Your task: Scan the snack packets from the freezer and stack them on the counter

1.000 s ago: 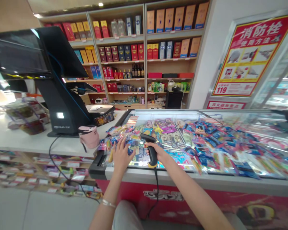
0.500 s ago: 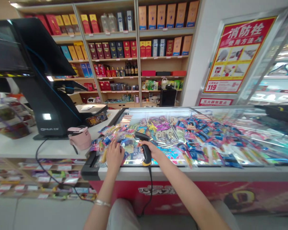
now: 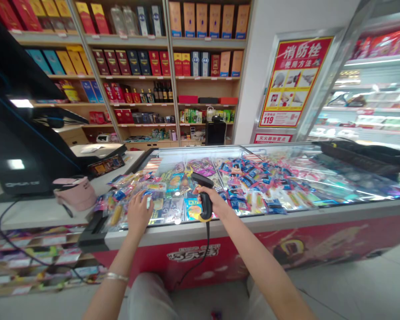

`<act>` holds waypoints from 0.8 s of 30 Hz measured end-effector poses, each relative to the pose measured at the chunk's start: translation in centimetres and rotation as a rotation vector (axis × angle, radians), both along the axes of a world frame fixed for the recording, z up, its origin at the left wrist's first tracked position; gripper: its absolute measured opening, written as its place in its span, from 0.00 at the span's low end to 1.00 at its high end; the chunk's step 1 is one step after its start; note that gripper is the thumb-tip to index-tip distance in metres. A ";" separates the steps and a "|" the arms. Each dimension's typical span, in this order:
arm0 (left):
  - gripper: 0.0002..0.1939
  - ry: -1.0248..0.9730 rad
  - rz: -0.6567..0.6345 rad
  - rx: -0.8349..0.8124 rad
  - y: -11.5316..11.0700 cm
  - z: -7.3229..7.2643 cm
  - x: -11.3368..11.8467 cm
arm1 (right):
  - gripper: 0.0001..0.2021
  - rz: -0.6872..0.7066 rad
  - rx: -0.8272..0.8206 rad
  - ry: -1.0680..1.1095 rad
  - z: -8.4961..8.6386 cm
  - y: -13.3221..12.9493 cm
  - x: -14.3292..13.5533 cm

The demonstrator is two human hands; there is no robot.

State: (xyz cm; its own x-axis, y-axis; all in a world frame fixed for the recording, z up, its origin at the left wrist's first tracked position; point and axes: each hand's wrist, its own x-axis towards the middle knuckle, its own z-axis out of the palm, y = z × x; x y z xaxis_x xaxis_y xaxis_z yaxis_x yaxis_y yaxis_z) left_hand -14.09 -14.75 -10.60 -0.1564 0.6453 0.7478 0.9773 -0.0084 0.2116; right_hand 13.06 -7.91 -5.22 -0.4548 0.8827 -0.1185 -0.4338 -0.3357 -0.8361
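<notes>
My right hand (image 3: pixel 214 202) is wrapped round the grip of a black barcode scanner (image 3: pixel 206 205) with yellow trim. Its head points left over the glass top of a chest freezer (image 3: pixel 230 224), and its cable hangs down the front. Palm down near the left end of the glass, my left hand (image 3: pixel 139 215) has its fingers apart. A small pale patch shows by its fingertips; I cannot make out what it is. Just left of that hand lie clear-wrapped snack packets (image 3: pixel 116 214). Many blue and pink packets (image 3: pixel 250 180) are spread to the right of the scanner.
On the counter at left stand a pink cup (image 3: pixel 75 194) and a black checkout terminal (image 3: pixel 16 146). A dark bag-like item (image 3: pixel 363 155) lies on the freezer's right end. Shelves of boxed bottles (image 3: pixel 130 62) and a red fire-hydrant sign (image 3: pixel 295 82) are behind.
The view has turned right, so the terminal and cup sit further left. Over the freezer, the scanner has moved rightward in my right hand. My left hand has shifted slightly right along the glass.
</notes>
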 end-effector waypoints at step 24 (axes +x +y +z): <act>0.19 0.061 -0.237 -0.569 10.5 3.1 23.3 | 0.06 -0.265 -0.134 0.123 -1.3 6.2 18.6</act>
